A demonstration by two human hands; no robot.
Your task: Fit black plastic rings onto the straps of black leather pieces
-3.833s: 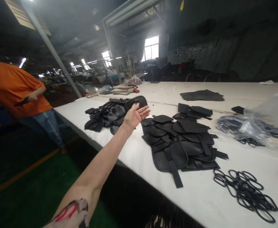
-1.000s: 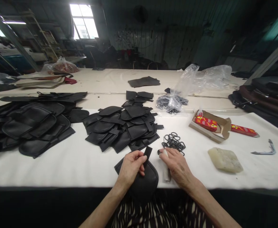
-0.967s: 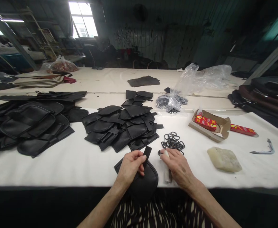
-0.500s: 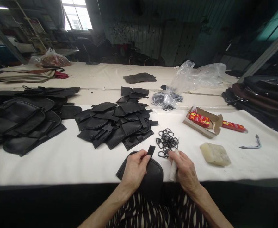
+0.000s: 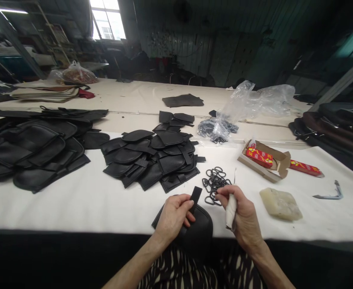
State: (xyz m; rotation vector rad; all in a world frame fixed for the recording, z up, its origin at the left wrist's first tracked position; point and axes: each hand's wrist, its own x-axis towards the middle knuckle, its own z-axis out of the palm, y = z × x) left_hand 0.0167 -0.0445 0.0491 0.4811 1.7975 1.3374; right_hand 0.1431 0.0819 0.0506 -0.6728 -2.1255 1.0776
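My left hand [image 5: 175, 216] pinches the short strap of a black leather piece [image 5: 203, 224] at the table's front edge; the strap's end points up past my fingertips. Beside it on the right, my right hand [image 5: 245, 214] is closed around a cloth-wrapped handle [image 5: 231, 210] of a thin awl-like tool whose metal tip points up. The thumb and forefinger of that hand meet at the right edge of a small heap of black metal rings [image 5: 215, 180]; whether they pinch a ring is too small to tell.
Black leather pieces lie in a middle pile [image 5: 152, 158] and a left pile [image 5: 37, 150]. To the right are an open cardboard box [image 5: 262, 172] with a red packet, a yellowish block [image 5: 281, 204] and a bent metal tool [image 5: 329, 194]. Plastic bags [image 5: 248, 100] lie farther back.
My right hand has shifted slightly right and raised the tool more upright over the rings. My left hand still holds the strap. The whole view has shifted a little.
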